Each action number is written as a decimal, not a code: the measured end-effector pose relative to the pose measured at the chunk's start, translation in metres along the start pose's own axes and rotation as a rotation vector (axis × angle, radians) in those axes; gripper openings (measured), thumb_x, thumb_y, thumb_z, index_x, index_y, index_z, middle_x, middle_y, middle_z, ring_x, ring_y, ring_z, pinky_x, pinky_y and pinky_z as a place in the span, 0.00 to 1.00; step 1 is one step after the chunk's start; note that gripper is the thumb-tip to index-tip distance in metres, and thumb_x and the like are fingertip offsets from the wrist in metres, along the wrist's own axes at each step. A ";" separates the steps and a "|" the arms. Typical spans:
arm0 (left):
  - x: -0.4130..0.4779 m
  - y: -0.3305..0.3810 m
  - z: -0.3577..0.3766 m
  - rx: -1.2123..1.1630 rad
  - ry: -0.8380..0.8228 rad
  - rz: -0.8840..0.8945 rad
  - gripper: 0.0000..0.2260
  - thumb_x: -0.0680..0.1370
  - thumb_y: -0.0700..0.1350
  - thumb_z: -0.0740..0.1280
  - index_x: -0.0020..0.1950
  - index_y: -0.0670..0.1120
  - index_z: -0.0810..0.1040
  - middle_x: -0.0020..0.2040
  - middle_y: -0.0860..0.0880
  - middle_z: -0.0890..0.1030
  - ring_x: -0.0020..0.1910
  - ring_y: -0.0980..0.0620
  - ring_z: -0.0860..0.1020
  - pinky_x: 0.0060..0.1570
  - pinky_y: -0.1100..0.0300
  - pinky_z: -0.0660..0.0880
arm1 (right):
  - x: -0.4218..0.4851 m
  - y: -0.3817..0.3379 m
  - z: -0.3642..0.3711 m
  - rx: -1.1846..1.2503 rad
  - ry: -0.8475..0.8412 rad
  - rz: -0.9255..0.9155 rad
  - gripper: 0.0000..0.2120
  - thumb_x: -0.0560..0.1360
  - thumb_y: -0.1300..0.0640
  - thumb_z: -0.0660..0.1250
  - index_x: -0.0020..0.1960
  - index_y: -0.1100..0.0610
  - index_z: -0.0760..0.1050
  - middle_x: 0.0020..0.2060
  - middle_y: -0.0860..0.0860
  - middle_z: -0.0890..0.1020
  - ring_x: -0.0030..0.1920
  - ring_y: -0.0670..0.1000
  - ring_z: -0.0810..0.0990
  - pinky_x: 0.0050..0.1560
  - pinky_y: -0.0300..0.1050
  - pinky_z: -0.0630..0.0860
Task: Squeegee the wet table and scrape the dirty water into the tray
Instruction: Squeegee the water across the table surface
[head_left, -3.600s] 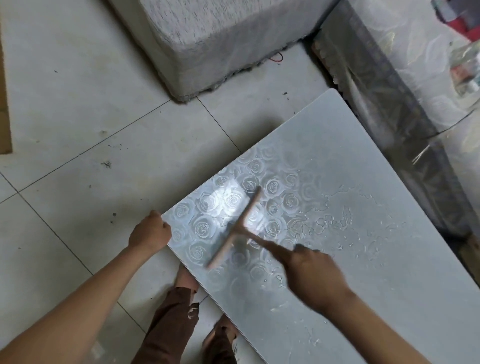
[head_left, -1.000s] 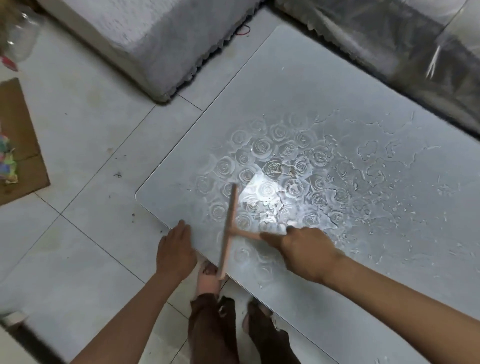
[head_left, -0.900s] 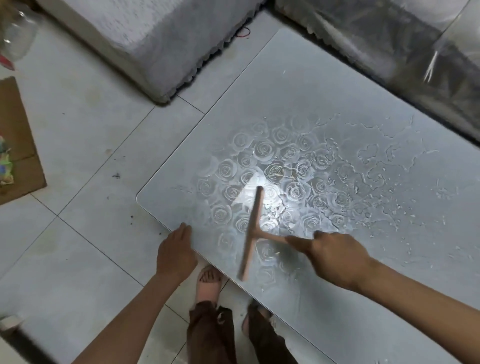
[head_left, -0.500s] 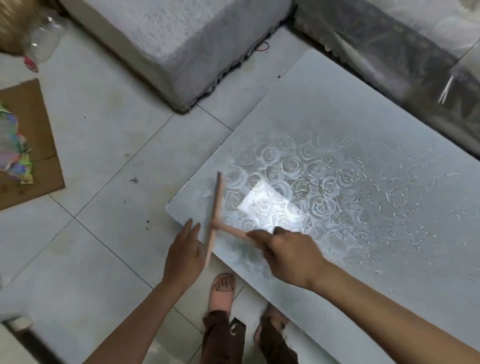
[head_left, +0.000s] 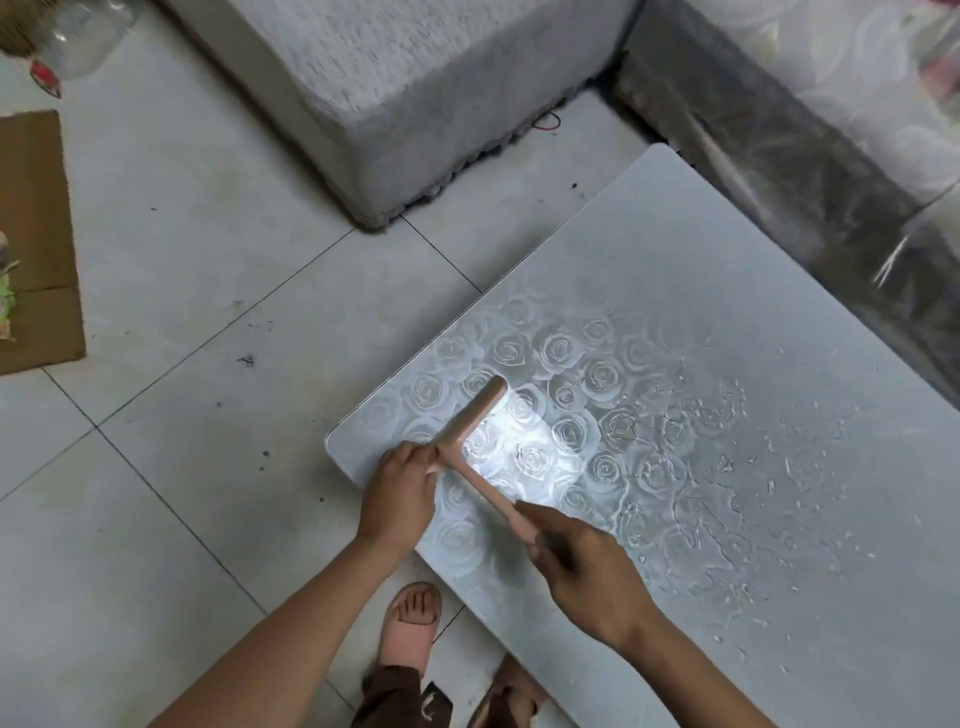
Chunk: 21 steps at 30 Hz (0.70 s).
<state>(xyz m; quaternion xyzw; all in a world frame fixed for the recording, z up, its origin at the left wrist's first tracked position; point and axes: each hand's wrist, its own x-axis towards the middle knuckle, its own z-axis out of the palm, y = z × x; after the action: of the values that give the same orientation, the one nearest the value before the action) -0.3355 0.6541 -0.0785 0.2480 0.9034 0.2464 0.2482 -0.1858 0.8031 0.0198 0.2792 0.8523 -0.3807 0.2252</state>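
Head view, looking down.

Hidden or unclear:
- The near end of the squeegee (head_left: 470, 421) blade goes behind my left hand (head_left: 400, 493). That hand sits on the near-left corner of the table (head_left: 701, 270). I cannot tell whether its fingers pinch the blade end or only lie against it.
- My right hand (head_left: 592, 577) is wrapped round the rear of the handle, and the handle's tail is covered by the fist.
- A bright glare patch (head_left: 519, 441) lies just right of the blade and washes out the rose pattern there. I cannot tell if that spot is wet.
- The table's right part and near edge run out of frame. My right foot is mostly under the tabletop.
- A colourful item on the cardboard (head_left: 31, 234) is cut off at the left and unreadable.

Position: the blade lies on the glass, slanting along the left edge just inside the rounded corner. The handle points back toward me. The water (head_left: 727, 499) stands in beads and ragged trails on the right half, well apart from the blade.

Edges and room:
- The tiled floor (head_left: 182, 467) is open to the left of the corner.
- My left slipper (head_left: 410, 634) stands just beside the near edge.
- The grey upholstered block (head_left: 415, 78) stands beyond the left edge, with a strip of floor between.
- The far edge runs close along the plastic-covered furniture (head_left: 779, 156).
- A clear bottle (head_left: 83, 36) lies at the top left, well away.
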 end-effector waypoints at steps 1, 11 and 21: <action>0.002 0.005 0.003 -0.026 0.010 0.011 0.14 0.77 0.38 0.64 0.63 0.41 0.77 0.55 0.43 0.78 0.57 0.43 0.75 0.57 0.55 0.70 | -0.003 0.002 -0.005 0.017 0.007 0.013 0.21 0.78 0.54 0.61 0.68 0.38 0.68 0.55 0.46 0.81 0.54 0.47 0.79 0.52 0.41 0.74; 0.000 0.051 0.016 -0.188 -0.061 0.055 0.13 0.77 0.39 0.65 0.59 0.49 0.81 0.52 0.48 0.83 0.53 0.47 0.79 0.53 0.54 0.73 | -0.035 0.009 -0.038 -0.004 0.122 0.015 0.20 0.77 0.51 0.66 0.57 0.27 0.65 0.47 0.30 0.79 0.44 0.39 0.81 0.43 0.34 0.75; 0.019 -0.011 -0.032 0.015 0.251 -0.117 0.10 0.76 0.38 0.68 0.56 0.46 0.82 0.45 0.43 0.83 0.45 0.38 0.79 0.41 0.49 0.75 | 0.040 -0.046 0.002 0.020 0.002 -0.135 0.16 0.81 0.54 0.57 0.68 0.49 0.71 0.50 0.51 0.81 0.47 0.52 0.76 0.52 0.44 0.73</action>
<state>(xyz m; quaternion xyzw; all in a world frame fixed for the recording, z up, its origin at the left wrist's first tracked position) -0.3717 0.6469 -0.0670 0.1638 0.9422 0.2538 0.1451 -0.2449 0.7883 0.0181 0.2238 0.8656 -0.4031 0.1953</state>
